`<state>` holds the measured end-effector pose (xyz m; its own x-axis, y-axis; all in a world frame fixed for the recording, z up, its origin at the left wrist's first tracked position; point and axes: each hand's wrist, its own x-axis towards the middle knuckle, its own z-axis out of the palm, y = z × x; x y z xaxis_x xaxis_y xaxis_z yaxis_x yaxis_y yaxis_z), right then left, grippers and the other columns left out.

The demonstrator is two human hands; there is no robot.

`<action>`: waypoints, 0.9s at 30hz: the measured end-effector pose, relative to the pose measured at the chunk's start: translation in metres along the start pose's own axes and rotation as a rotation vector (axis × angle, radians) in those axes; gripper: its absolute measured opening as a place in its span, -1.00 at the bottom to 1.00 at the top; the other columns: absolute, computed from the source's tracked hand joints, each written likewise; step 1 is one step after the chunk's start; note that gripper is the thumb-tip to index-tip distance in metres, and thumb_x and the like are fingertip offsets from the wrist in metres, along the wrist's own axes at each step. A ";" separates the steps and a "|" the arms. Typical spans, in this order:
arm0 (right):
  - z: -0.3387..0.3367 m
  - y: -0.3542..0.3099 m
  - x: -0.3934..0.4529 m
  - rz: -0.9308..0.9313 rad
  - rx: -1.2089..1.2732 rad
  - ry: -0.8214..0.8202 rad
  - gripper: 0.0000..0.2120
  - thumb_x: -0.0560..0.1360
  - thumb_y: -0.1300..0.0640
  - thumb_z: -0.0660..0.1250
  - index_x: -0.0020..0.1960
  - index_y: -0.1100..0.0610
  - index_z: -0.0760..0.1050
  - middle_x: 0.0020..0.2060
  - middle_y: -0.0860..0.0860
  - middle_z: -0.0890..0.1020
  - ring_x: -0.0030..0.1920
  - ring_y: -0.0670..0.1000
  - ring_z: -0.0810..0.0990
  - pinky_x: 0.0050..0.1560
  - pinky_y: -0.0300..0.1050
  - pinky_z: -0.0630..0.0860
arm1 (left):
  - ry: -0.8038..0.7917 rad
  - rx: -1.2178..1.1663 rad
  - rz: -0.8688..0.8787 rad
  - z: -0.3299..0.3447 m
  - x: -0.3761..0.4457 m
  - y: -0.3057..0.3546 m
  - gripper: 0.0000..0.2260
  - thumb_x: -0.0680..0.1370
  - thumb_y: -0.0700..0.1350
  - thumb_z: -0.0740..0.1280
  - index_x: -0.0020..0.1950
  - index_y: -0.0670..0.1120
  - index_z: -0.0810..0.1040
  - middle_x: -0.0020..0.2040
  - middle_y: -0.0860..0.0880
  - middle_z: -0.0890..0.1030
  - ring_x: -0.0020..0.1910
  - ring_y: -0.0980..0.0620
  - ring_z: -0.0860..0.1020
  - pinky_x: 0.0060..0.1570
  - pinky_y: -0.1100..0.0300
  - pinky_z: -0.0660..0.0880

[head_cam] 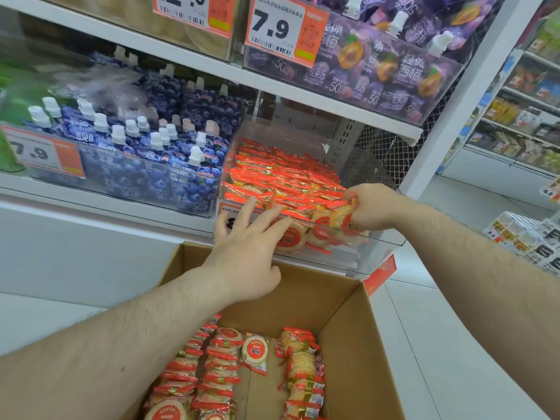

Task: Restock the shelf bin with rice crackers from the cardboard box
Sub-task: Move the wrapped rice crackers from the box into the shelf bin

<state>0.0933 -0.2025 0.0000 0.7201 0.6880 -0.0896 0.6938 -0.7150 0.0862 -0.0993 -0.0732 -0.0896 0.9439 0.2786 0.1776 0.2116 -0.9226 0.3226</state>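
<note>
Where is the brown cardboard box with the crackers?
The brown cardboard box sits open at the bottom middle of the head view, right below the clear plastic shelf bin, with red-wrapped rice crackers standing in rows inside.

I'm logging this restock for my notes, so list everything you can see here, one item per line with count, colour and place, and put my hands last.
Rice cracker packs: many, orange-red wrappers, filling the clear shelf bin.
Shelf bin: one, clear plastic, lower shelf, above the box.
Cardboard box: one, brown, open, below the bin.
Crackers in the box: several rows, orange-red and tan.
Blueberry pouches: many, blue with white caps, bin to the left.
Plum pouches: many, purple, upper shelf.
Price tags: several, white and orange, on bin fronts.
Left hand: open, fingers at the bin's front edge.
Right hand: grips cracker packs in the bin.
</note>
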 end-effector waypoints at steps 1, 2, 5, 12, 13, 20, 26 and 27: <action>0.000 0.000 -0.001 0.009 -0.031 -0.010 -0.87 0.39 0.25 0.24 -0.12 0.05 0.42 -0.25 -0.01 0.49 -0.13 0.10 0.47 -0.27 -0.16 0.32 | -0.005 -0.001 0.002 0.000 0.000 0.000 -0.29 0.51 0.00 0.27 0.55 0.17 -0.05 0.57 0.16 -0.17 0.52 -0.03 -0.34 0.44 -0.25 -0.27; 0.001 0.001 -0.001 0.010 -0.039 -0.011 -0.86 0.40 0.24 0.26 -0.09 0.05 0.43 -0.22 -0.02 0.50 -0.11 0.09 0.48 -0.22 -0.17 0.34 | -0.008 -0.001 0.004 0.001 0.001 0.001 -0.29 0.51 0.00 0.27 0.55 0.17 -0.04 0.57 0.16 -0.17 0.52 -0.03 -0.34 0.45 -0.25 -0.27; 0.008 -0.001 -0.001 -0.014 0.071 -0.050 -0.74 0.39 0.25 0.33 0.06 0.08 0.49 -0.08 0.01 0.55 -0.05 0.06 0.53 -0.14 -0.10 0.47 | -0.011 0.000 0.005 0.002 0.001 0.004 -0.30 0.50 0.00 0.27 0.55 0.17 -0.02 0.58 0.13 -0.18 0.52 -0.04 -0.33 0.45 -0.26 -0.25; 0.009 0.014 -0.004 0.329 0.881 -0.034 -0.69 0.37 0.12 0.35 0.10 0.16 0.52 -0.07 0.22 0.53 -0.12 0.06 0.52 -0.18 -0.11 0.43 | -0.010 0.000 0.014 0.001 -0.001 0.002 -0.30 0.49 -0.02 0.28 0.55 0.18 0.00 0.58 0.14 -0.18 0.53 -0.02 -0.32 0.45 -0.25 -0.24; 0.011 0.019 -0.003 0.370 0.867 -0.081 -0.62 0.40 0.00 0.37 0.14 0.19 0.53 -0.06 0.24 0.56 -0.14 0.05 0.55 -0.18 -0.13 0.45 | -0.010 -0.002 0.015 0.001 -0.001 0.001 -0.31 0.50 -0.03 0.28 0.55 0.18 0.00 0.58 0.15 -0.18 0.53 -0.02 -0.32 0.45 -0.25 -0.23; 0.029 0.026 0.012 0.438 0.755 -0.309 -0.37 0.41 -0.42 0.25 0.21 0.05 0.52 0.05 0.13 0.67 -0.05 0.15 0.70 -0.02 0.03 0.63 | -0.024 -0.014 0.007 0.002 0.000 0.003 -0.31 0.50 -0.03 0.28 0.55 0.17 0.02 0.58 0.14 -0.18 0.53 -0.03 -0.32 0.46 -0.24 -0.20; 0.028 0.015 0.019 0.404 0.795 -0.354 -0.50 0.51 -0.24 0.29 0.22 0.13 0.51 -0.06 0.12 0.72 -0.07 0.12 0.72 0.05 0.03 0.62 | -0.027 -0.012 0.016 0.003 0.001 0.001 -0.31 0.50 -0.03 0.29 0.55 0.17 0.03 0.57 0.15 -0.19 0.53 -0.02 -0.32 0.46 -0.24 -0.19; 0.029 0.015 0.019 0.413 0.816 -0.366 -0.49 0.51 -0.26 0.28 0.23 0.12 0.50 -0.06 0.12 0.72 -0.07 0.12 0.72 0.07 0.05 0.62 | -0.029 -0.012 0.016 0.002 0.001 0.001 -0.31 0.50 -0.03 0.29 0.55 0.17 0.03 0.57 0.15 -0.19 0.53 -0.02 -0.32 0.46 -0.24 -0.19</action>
<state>0.1176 -0.2039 -0.0288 0.7640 0.3821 -0.5199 0.0727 -0.8517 -0.5190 -0.0975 -0.0748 -0.0914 0.9542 0.2555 0.1559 0.1932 -0.9236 0.3312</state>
